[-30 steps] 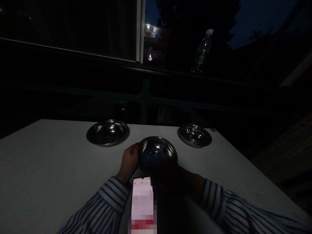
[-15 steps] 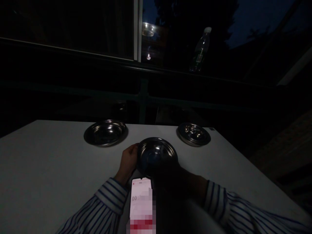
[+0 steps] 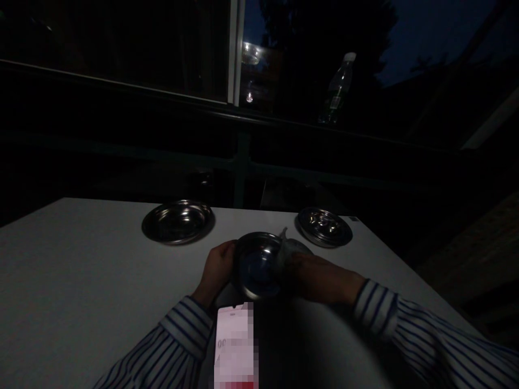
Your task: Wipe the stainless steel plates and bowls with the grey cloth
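Observation:
A shiny metal bowl (image 3: pixel 255 265) is held above the near middle of the white table, its inside facing me. My left hand (image 3: pixel 219 267) is closed on the bowl's left rim. At the right rim, my right hand (image 3: pixel 320 275) grips a thin greyish cloth (image 3: pixel 290 249) against the bowl; its fingers are partly lost in shadow, and I cannot tell whether the cloth is fabric or paper. A lit phone (image 3: pixel 233 343) shows below the bowl, its screen partly blurred out.
On the white table (image 3: pixel 101 270), a wide metal dish (image 3: pixel 178 222) lies at the back left. Several stacked metal dishes (image 3: pixel 324 227) stand at the back right, near the edge. Behind, a plastic bottle (image 3: pixel 338 89) stands by the dark window.
My right hand has moved up and to the right along the bowl, bringing the cloth into sight. The bowl has shifted slightly right, while my left hand keeps its hold.

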A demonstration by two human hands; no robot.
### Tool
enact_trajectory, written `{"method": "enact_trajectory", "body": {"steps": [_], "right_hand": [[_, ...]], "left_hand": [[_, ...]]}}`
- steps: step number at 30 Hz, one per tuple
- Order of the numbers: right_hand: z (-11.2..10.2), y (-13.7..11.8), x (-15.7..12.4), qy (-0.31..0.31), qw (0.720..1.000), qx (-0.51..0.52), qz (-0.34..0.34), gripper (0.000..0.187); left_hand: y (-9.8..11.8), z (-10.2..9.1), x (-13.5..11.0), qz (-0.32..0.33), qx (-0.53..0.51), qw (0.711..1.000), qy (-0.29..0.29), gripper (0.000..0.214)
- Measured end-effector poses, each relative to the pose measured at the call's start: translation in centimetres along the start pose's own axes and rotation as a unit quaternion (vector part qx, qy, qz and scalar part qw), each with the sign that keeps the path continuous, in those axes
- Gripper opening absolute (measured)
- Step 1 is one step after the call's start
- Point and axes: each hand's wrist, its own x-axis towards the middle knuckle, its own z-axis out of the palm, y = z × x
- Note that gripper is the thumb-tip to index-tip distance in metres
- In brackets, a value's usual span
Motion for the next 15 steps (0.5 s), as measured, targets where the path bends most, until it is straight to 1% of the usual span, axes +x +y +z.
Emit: {"method": "enact_trajectory", "body": {"steps": [1, 3, 6, 9, 11, 13, 15], "right_hand": [[-0.2, 0.7, 0.1, -0.023, 0.999, -0.038, -0.003, 0.017], [-0.2, 1.9, 0.8, -0.046, 0.993, -0.105, -0.013, 0.019], [0.6, 3.2, 3.0, -0.042, 0.986, -0.157, -0.036, 0.021], [1.4, 3.3, 5.5, -0.032, 0.980, -0.183, -0.068, 0.028], [1.7, 3.0, 6.9, -0.022, 0.975, -0.196, -0.106, 0.032], [1.7, 2.7, 7.8, -0.003, 0.966, -0.208, -0.150, 0.034], [1.7, 2.8, 8.1, 0.005, 0.965, -0.205, -0.164, 0.033]], "left_hand": [[0.1, 0.1, 0.0, 0.005, 0.003, 1.000, -0.007, 0.035], [0.0, 0.3, 0.0, 0.012, 0.008, 1.000, -0.018, 0.034], [-0.3, 0.4, 0.2, 0.016, 0.009, 0.999, -0.033, 0.036], [-0.6, 0.3, 0.4, 0.035, 0.012, 0.999, -0.036, 0.036], [-0.6, 0.2, 0.5, 0.047, 0.015, 0.998, -0.031, 0.034], [-0.5, 0.2, 0.5, 0.051, 0.016, 0.998, -0.027, 0.034], [-0.4, 0.1, 0.5, 0.053, 0.016, 0.998, -0.028, 0.034]]}}
